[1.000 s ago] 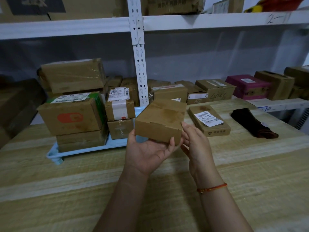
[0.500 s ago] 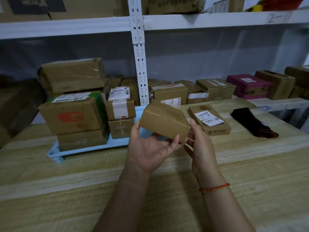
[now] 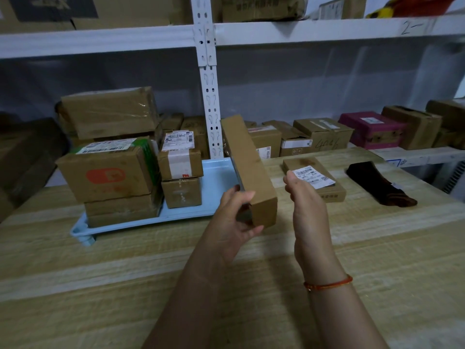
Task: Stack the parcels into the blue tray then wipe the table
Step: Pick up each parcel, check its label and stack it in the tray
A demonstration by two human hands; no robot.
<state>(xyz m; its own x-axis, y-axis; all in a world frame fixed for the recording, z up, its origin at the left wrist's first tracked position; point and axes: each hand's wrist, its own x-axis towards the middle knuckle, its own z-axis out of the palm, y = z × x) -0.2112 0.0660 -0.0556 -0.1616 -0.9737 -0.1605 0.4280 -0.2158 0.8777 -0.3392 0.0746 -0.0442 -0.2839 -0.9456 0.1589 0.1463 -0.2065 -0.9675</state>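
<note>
Here, nearest to me, I see two bare forearms reaching out over the pale wooden table (image 3: 377,235), the right one with a thin orange bracelet (image 3: 328,285) at the wrist. The left hand (image 3: 235,217) grips the near end of a plain brown parcel (image 3: 249,170), thumb on one face and fingers curled round the underside, so the box stands on edge and tilts away from me, above the right end of the blue tray (image 3: 201,210). The right hand (image 3: 305,200) is just beside that parcel and apart from it, holding nothing, its fingers loosely bent. Beyond the right hand a flat parcel (image 3: 327,195) with a white label lies on the table, and further right a dark cloth (image 3: 380,183) lies well apart from it. On the left of the tray I see a stack topped by a box with an orange logo (image 3: 105,172), and beside it two small boxes, one on the other, the upper one taped (image 3: 180,163). Behind all this, more boxes sit on the white shelving (image 3: 210,96), among them a magenta box (image 3: 372,129).
</note>
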